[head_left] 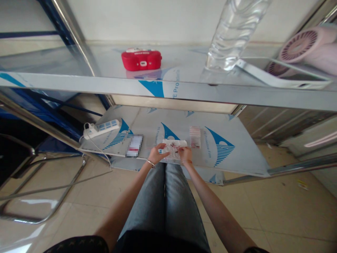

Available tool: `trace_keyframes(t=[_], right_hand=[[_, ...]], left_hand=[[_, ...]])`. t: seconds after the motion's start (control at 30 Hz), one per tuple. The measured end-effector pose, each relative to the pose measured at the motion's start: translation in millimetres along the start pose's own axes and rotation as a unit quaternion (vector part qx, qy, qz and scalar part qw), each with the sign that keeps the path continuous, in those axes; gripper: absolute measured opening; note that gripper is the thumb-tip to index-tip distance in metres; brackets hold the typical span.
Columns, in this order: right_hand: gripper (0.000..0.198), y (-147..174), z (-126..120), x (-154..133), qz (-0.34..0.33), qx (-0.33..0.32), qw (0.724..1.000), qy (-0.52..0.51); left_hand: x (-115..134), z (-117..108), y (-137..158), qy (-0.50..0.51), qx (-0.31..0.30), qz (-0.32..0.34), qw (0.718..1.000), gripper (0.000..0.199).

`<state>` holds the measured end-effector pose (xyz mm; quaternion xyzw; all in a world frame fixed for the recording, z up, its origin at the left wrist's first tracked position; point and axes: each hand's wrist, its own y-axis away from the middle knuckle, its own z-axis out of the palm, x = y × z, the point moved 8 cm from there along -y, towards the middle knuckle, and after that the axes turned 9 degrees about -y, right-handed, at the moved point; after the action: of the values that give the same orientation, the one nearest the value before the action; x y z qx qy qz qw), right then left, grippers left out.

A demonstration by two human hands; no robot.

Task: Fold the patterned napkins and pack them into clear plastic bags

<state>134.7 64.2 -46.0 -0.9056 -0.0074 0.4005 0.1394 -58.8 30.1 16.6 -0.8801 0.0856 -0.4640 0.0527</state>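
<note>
A white sheet or thin packet (171,143) with small reddish and dark marks lies at the front edge of the lower shelf, between my hands. My left hand (157,154) is at its left side, thumb and fingers spread apart with nothing gripped between them. On the right, my right hand (185,155) has its fingertips pinched together over the sheet. A tiny dark thing shows at those fingertips, too small to name. Just beyond my right hand lies a small clear packet (195,136) with pinkish stripes. A phone (135,145) with a blurred screen rests to the left.
A white power strip (102,129) with a trailing cable sits on the lower shelf (242,160) at left. On the upper shelf (181,75) stand a red case (141,59), a water bottle (231,38), a white-framed tablet-like object (284,79) and a pink fan (302,47).
</note>
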Motion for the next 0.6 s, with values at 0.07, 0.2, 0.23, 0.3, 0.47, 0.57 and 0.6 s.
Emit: trace_keyframes(t=[0.07, 0.2, 0.23, 0.3, 0.47, 0.57, 0.6], right_hand=[[0.015, 3.1, -1.3, 2.8, 0.01, 0.009, 1.0, -0.008], [0.018, 3.8, -4.7, 4.4, 0.019, 0.029, 0.999, -0.037], [0.019, 2.8, -6.4, 2.7, 0.02, 0.035, 0.998, -0.047], [0.02, 0.2, -11.6, -5.2, 0.018, 0.046, 0.997, -0.066], [0.021, -2.0, -30.9, -55.5, -0.036, 0.051, 0.98, -0.187], [0.02, -0.4, -36.7, -85.6, -0.088, 0.011, 0.968, -0.236], [0.02, -0.1, -37.3, -90.5, -0.103, -0.001, 0.966, -0.237]], left_hand=[[-0.3, 0.5, 0.5, 0.003, 0.001, -0.001, 1.0, 0.046], [0.2, 1.9, 1.0, 0.001, -0.002, -0.002, 1.0, 0.046], [0.2, 2.1, 1.0, 0.0, -0.003, -0.005, 1.0, 0.046], [0.2, 2.2, 1.0, 0.0, -0.004, -0.008, 1.0, 0.046], [0.2, 1.5, -1.3, 0.002, 0.001, -0.006, 1.0, 0.047], [1.0, 1.4, -4.5, 0.001, -0.001, -0.002, 1.0, 0.048], [1.5, 1.4, -5.5, 0.0, -0.003, 0.0, 1.0, 0.048]])
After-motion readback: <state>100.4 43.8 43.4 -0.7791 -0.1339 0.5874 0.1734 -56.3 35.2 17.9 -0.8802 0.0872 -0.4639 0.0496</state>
